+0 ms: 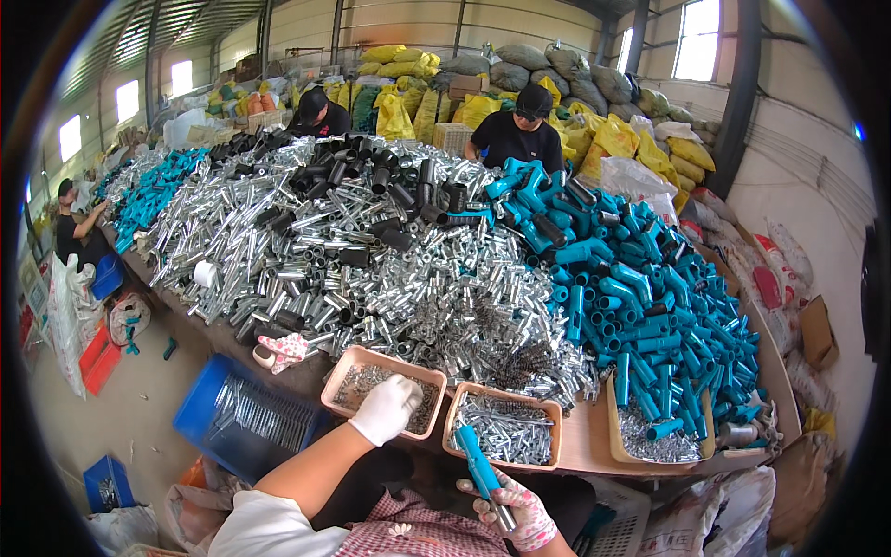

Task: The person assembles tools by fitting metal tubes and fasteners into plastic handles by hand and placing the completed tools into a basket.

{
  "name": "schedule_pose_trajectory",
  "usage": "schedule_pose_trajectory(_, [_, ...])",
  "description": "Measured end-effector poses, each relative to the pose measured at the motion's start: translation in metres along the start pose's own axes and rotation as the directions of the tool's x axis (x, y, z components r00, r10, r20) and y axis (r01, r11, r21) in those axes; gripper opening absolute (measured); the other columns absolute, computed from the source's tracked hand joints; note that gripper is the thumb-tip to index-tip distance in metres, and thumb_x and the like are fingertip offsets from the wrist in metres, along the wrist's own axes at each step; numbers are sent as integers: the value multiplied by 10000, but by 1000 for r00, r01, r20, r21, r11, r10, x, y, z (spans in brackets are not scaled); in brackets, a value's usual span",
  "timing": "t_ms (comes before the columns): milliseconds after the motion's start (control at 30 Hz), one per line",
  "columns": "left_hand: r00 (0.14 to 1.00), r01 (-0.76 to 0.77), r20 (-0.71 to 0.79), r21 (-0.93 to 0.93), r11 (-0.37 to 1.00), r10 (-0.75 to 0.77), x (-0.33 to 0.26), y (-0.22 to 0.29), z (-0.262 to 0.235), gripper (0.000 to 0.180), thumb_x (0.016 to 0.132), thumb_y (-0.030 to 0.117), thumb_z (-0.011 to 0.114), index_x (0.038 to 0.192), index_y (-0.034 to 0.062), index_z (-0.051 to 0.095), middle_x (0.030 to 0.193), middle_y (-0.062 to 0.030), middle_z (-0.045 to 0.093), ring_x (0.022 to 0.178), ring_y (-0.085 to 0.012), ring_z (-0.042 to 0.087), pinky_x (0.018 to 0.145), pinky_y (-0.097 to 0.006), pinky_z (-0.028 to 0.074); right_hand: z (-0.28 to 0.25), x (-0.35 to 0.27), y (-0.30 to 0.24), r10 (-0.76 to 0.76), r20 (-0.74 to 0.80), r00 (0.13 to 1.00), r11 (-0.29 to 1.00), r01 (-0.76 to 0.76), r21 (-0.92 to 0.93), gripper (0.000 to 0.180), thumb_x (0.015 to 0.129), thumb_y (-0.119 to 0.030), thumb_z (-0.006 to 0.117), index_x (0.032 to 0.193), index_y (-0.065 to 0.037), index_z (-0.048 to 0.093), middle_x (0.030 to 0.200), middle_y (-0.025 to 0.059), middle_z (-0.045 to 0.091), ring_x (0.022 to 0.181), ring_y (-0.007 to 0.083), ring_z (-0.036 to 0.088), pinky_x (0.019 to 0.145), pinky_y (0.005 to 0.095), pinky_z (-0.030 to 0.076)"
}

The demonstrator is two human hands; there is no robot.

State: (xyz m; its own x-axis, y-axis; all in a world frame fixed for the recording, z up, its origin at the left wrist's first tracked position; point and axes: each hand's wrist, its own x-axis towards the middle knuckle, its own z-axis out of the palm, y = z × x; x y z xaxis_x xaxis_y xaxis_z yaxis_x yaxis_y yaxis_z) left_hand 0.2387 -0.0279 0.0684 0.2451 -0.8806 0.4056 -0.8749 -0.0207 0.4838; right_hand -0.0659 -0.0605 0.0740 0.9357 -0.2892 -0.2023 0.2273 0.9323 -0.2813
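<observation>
The left hand (385, 408), in a white glove, reaches into the pink tray (339, 381) of small metal parts at the near edge of the bench (580, 446), fingers curled downward into the pieces; what they pinch cannot be told. The right hand (515, 511), in a patterned glove, grips a blue pipe fitting (475, 462) on a metal rod, held just off the near edge, its top over the second tray (554, 436) of silver tubes. Behind the trays lie heaps of silver tubes (371, 260), black tubes (371, 176) and blue fittings (640, 297). Two people stand at the far edge. A blue crate (200, 408) sits below the near-left edge
</observation>
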Motion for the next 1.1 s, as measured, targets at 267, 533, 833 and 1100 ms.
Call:
schedule_pose_trajectory(267, [833,-456,6,-560,692,554,-19,70,-13,143,775,163,771,887,112,698,989,-43,618,1060,-280,557,933,-430,440,10,8,4,135,37,990,989,-133,-64,780,825,-142,732,1465,-46,297,1281,221,547,733,159,575,630,264,502])
schedule_pose_trajectory(533, [853,-146,255,-722,677,456,-30,53,-12,135,716,154,793,726,70,687,941,-49,644,1007,-217,597,889,-355,471,14,4,8,195,-8,981,957,-192,-219,845,813,-191,745,1487,-37,260,1218,184,571,737,152,612,592,243,505])
schedule_pose_trajectory(833, [707,100,666,-428,898,238,-31,74,-39,555,611,283,825,1039,-4,617,928,-139,650,848,-253,652,760,-355,525,41,0,-1,272,-107,956,735,-278,-618,775,867,-20,617,1520,-1,200,1166,72,566,807,105,598,703,216,493])
schedule_pose_trajectory(1100, [550,-244,770,-222,944,323,-32,82,-46,435,700,393,726,976,59,690,780,-160,672,744,-363,664,687,-436,534,41,8,-18,171,-178,969,175,-208,-962,622,846,-150,728,1372,19,444,1080,123,654,862,197,662,738,317,534])
